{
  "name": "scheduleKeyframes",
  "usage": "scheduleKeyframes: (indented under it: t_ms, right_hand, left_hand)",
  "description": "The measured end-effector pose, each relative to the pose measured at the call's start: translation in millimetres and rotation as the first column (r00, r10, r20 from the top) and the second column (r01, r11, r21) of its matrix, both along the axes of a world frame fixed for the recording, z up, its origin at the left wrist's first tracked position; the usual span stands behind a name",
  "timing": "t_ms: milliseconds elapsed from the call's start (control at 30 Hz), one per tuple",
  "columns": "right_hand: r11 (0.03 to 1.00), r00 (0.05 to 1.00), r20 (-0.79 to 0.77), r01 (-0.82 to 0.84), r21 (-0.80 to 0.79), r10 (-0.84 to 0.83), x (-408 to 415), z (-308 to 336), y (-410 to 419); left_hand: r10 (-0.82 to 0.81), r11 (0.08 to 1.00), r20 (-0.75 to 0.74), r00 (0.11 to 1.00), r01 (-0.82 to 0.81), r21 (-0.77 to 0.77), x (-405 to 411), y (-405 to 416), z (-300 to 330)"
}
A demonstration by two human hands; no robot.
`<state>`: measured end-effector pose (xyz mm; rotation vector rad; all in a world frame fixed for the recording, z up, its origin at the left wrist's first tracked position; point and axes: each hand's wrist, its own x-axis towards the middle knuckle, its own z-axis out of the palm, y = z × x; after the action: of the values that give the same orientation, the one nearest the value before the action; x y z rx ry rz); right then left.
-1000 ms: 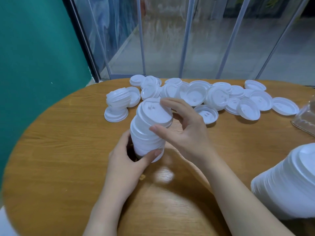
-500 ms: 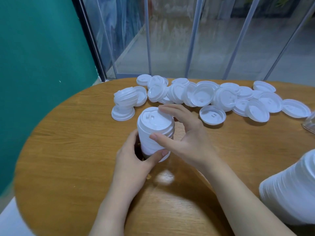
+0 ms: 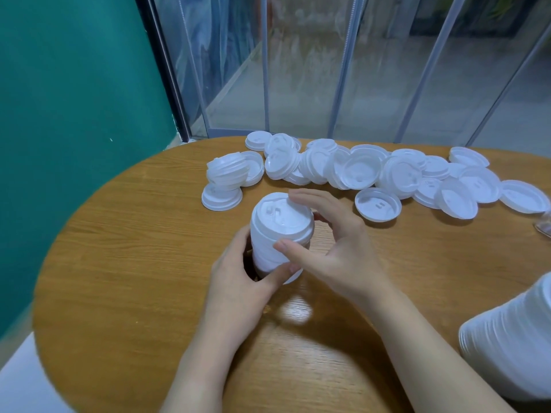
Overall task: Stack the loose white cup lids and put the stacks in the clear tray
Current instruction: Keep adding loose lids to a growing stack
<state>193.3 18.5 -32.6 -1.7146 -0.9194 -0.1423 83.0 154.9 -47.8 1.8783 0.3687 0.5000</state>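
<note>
Both hands (image 3: 238,281) grip lid stack (image 3: 280,234), apparently mid-table (image 3: 119,263).

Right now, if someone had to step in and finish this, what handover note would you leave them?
Left hand: grips the lower part of the held lid stack, thumb across its front.
Right hand: fingers curled over the stack's top lid, thumb on its side, seating it.
Loose lids: spread along the far side of the wooden table, some upside down; a small leaning stack lies at far left.
Large finished stack: at near right edge.
Clear tray: only a sliver shows at the right edge.
Done: one stack built in hand.
Left: stack the remaining lids, move stacks into the tray.
</note>
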Motion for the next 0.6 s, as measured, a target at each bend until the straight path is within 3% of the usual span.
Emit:
scheduleKeyframes:
  t_ms: [233, 300, 367, 433, 500, 600]
  right_hand:
    - [0.999, 0.999, -0.039, -0.019, -0.025, 0.018, 3, 1, -9]
    - [0.999, 0.999, -0.025, 0.039, 0.006, -0.039, 10, -2, -13]
    - [0.98, 0.98, 0.007, 0.198, 0.006, -0.198, 23, -8, -20]
    - [0.898, 0.901, 0.103, 0.43, -0.091, -0.421, 38, -17, -28]
    - [0.755, 0.804, 0.184, 0.594, -0.278, -0.565, 51, -27, -38]
    - [0.568, 0.774, 0.177, 0.58, -0.584, -0.608, 61, -42, -46]
  left_hand:
    - [0.009, 1.0, -0.008, 1.0, -0.009, 0.027, 1, 2, -3]
    - [0.018, 0.999, -0.018, 1.0, -0.017, 0.03, 2, 3, -5]
    - [0.02, 0.999, -0.024, 1.0, -0.02, 0.029, 2, 4, -7]
    - [0.017, 1.0, -0.023, 1.0, -0.016, 0.024, 2, 4, -8]
    - [0.013, 1.0, -0.02, 1.0, -0.013, 0.013, 2, 4, -8]
    - [0.015, 1.0, -0.019, 1.0, -0.015, -0.005, 2, 4, -9]
